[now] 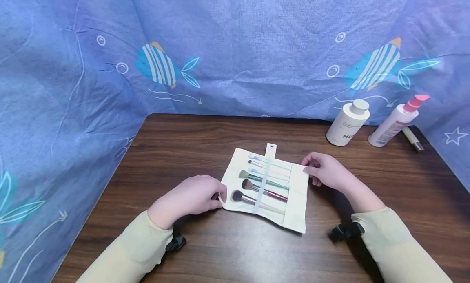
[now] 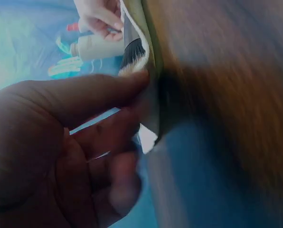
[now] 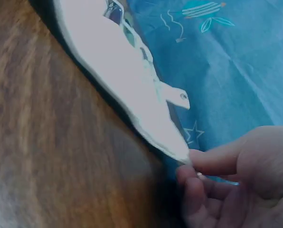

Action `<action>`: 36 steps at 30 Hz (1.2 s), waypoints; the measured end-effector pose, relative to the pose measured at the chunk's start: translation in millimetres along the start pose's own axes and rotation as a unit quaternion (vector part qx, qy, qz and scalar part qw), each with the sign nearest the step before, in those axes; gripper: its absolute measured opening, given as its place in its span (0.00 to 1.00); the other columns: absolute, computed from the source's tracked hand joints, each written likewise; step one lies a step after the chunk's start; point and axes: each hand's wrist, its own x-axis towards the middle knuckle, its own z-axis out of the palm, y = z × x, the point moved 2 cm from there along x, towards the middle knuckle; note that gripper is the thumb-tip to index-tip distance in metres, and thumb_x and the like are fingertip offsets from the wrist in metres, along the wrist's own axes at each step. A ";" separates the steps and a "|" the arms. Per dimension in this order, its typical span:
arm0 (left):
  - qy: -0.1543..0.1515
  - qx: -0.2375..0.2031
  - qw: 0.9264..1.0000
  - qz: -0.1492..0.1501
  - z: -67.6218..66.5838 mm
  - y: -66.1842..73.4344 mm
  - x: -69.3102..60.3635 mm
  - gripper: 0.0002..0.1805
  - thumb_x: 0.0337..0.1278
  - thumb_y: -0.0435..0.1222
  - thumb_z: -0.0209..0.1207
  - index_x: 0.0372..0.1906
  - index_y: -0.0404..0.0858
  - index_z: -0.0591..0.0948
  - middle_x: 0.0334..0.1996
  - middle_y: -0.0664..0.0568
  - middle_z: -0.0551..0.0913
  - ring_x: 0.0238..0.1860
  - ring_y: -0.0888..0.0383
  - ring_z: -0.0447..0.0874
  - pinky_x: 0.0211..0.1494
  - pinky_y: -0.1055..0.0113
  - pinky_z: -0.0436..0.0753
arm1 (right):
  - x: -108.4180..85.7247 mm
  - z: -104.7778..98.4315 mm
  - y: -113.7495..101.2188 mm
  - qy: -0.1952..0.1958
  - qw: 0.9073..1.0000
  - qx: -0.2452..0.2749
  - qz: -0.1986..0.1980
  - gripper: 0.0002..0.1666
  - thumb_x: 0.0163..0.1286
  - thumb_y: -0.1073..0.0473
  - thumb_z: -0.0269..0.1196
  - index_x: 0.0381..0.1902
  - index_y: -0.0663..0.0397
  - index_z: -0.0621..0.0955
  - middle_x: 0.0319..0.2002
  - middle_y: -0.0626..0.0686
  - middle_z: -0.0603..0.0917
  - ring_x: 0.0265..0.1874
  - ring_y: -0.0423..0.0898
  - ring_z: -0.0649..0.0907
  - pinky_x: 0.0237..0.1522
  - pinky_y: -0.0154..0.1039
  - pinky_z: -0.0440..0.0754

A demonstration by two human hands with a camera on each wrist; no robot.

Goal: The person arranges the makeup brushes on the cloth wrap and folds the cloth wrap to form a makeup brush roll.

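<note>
A white fabric brush roll lies unfolded on the table, its snap tab pointing to the back. Several makeup brushes sit in it under a clear strap; one has a dark red handle, another a dark fluffy head. My left hand pinches the roll's left edge near its front corner, close to a brush head in the left wrist view. At the back right corner, my right hand pinches the fabric between thumb and fingers, as the right wrist view shows.
At the back right of the brown wooden table stand a white bottle with a grey cap and a bottle with a pink pump. A small tube lies beside them. A blue fish-print cloth hangs behind.
</note>
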 end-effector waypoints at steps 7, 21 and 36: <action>0.019 -0.001 0.999 0.035 -4.6 13.5 -2.3 0.10 0.57 0.43 0.73 0.26 0.58 0.82 0.29 0.63 0.75 0.31 0.66 0.70 0.35 0.70 0.73 | 1.7 -1.8 -8.0 0.047 0.998 0.019 -0.034 0.11 0.76 0.67 0.59 0.54 0.62 0.79 0.38 0.60 0.84 0.31 0.50 0.86 0.35 0.40 0.88; -0.014 -0.057 0.998 0.015 0.3 8.9 7.4 0.12 0.70 0.44 0.64 0.30 0.53 0.75 0.21 0.63 0.73 0.24 0.65 0.70 0.31 0.68 0.73 | -49.3 16.7 -60.2 -0.060 0.953 -0.194 -0.227 0.26 0.73 0.43 0.66 0.58 0.54 0.82 0.55 0.49 0.82 0.57 0.50 0.81 0.60 0.55 0.81; 0.043 -0.107 0.993 -0.014 1.0 0.0 8.5 0.10 0.79 0.43 0.53 0.36 0.49 0.70 0.20 0.61 0.65 0.22 0.64 0.65 0.28 0.69 0.69 | -79.2 37.0 -68.6 -0.080 0.917 -0.330 -0.208 0.48 0.54 0.48 0.79 0.71 0.55 0.74 0.58 0.49 0.81 0.55 0.49 0.82 0.48 0.52 0.86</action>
